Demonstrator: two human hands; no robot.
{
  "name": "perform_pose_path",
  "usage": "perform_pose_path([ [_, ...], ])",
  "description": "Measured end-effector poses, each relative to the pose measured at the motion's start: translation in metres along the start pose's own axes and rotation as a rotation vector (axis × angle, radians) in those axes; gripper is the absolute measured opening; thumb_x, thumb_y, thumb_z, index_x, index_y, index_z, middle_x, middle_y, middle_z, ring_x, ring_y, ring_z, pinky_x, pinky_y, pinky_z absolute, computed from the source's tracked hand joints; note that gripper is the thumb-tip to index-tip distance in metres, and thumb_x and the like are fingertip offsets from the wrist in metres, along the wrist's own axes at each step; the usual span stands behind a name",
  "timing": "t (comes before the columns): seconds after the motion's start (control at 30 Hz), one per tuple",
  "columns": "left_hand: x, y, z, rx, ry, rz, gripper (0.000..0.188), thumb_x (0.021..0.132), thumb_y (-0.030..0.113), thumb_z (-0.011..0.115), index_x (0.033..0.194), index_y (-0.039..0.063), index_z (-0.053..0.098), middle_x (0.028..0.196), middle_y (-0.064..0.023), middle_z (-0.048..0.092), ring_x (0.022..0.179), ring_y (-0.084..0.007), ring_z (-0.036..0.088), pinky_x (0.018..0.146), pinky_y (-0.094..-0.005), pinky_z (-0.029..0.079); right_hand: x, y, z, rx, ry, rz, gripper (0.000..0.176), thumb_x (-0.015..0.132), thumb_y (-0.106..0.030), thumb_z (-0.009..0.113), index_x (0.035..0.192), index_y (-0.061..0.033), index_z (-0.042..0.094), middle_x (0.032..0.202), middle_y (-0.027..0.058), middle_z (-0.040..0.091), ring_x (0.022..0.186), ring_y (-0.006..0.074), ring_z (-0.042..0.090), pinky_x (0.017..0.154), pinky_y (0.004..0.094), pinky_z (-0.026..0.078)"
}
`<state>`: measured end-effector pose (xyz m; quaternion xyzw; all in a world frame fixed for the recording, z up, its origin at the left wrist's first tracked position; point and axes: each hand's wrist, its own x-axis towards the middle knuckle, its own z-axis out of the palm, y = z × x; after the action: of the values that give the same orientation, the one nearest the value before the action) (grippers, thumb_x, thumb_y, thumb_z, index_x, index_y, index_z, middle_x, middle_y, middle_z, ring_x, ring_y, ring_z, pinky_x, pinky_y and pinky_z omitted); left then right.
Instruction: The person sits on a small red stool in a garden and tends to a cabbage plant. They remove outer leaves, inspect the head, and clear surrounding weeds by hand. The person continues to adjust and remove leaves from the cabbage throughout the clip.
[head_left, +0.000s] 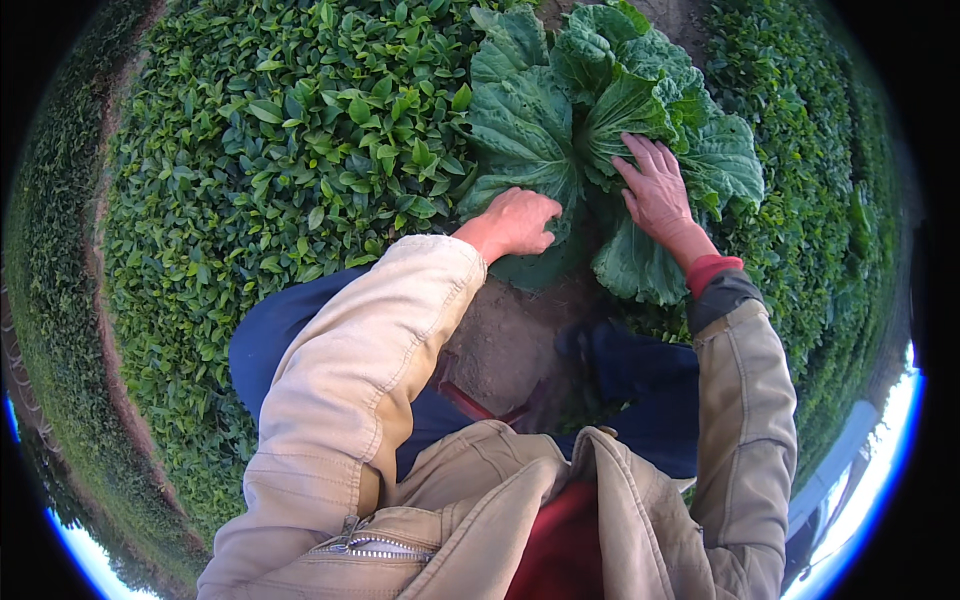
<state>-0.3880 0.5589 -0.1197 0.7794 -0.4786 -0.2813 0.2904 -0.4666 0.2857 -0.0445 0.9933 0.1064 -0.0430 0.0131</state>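
Observation:
A large leafy cabbage-like plant (630, 112) with broad, crinkled green leaves grows before me between rows of hedge-like bushes. My right hand (656, 184) lies on its inner leaves, palm down and fingers spread. At the plant's near left side, my left hand (517, 220) is curled over a wide outer leaf (525, 127). Its thumb and forefinger are almost together, and the hand hides whether anything is pinched between them. Another outer leaf (641, 262) hangs low beneath my right wrist. A few small holes show in the leaves.
Dense leafy bushes (300, 142) press in on the left, and more bushes (795, 150) line the right. Bare soil (499, 337) shows between my knees. Red bars (469, 401) of some frame stand low between my legs. A dirt path (101, 262) curves along the far left.

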Motion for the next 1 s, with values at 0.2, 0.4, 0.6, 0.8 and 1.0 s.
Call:
perform_pose_path([
  [0.2,-0.004,0.022,-0.024,-0.278,0.443,-0.134,0.032,0.084,0.024,0.082,0.109,0.006,0.075,0.100,-0.0107,0.079,0.085,-0.0266,0.076,0.079,-0.0387,0.060,-0.003,-0.022,0.002,0.115,0.116,-0.040,0.045,0.085,-0.012,0.076,0.129,-0.0059,0.070,0.151,0.0159,0.054,0.149,0.0372,0.044,0.123,0.0514,0.037],
  [0.4,-0.025,0.011,-0.030,0.031,0.708,-0.536,0.100,0.072,0.045,0.095,0.149,0.004,0.048,0.138,-0.0197,0.055,0.128,-0.0398,0.056,0.107,-0.0478,0.050,-0.018,-0.051,-0.006,0.284,0.136,-0.056,0.046,0.086,-0.012,0.076,0.131,-0.0040,0.068,0.143,0.0152,0.060,0.140,0.0372,0.052,0.118,0.0498,0.043],
  [0.6,-0.027,-0.015,-0.012,-0.609,0.686,-0.655,0.123,0.073,0.051,0.099,0.156,-0.010,0.031,0.150,-0.0276,0.057,0.138,-0.0334,0.057,0.116,-0.0416,0.046,-0.045,-0.123,0.017,0.499,0.081,0.082,0.101,0.081,-0.041,0.088,0.162,-0.0065,0.039,0.160,0.0226,0.044,0.144,0.0415,0.048,0.120,0.0515,0.041],
  [0.8,-0.024,-0.031,-0.016,-1.116,0.619,-0.664,0.062,0.083,0.025,0.094,0.130,-0.004,0.065,0.121,-0.0141,0.076,0.105,-0.0205,0.072,0.094,-0.0377,0.058,-0.018,-0.183,0.052,0.449,0.075,0.153,0.099,0.076,-0.045,0.090,0.157,-0.0099,0.046,0.158,0.0209,0.046,0.146,0.0438,0.043,0.120,0.0564,0.038],
  [1.0,-0.020,-0.040,-0.019,-0.801,0.745,-0.812,0.034,0.082,0.015,0.091,0.105,-0.003,0.075,0.103,-0.0129,0.080,0.087,-0.0194,0.074,0.080,-0.0366,0.058,-0.012,-0.212,0.058,0.387,0.086,0.238,0.070,0.077,-0.030,0.086,0.138,-0.0032,0.063,0.154,0.0213,0.050,0.145,0.0408,0.044,0.121,0.0563,0.036],
])
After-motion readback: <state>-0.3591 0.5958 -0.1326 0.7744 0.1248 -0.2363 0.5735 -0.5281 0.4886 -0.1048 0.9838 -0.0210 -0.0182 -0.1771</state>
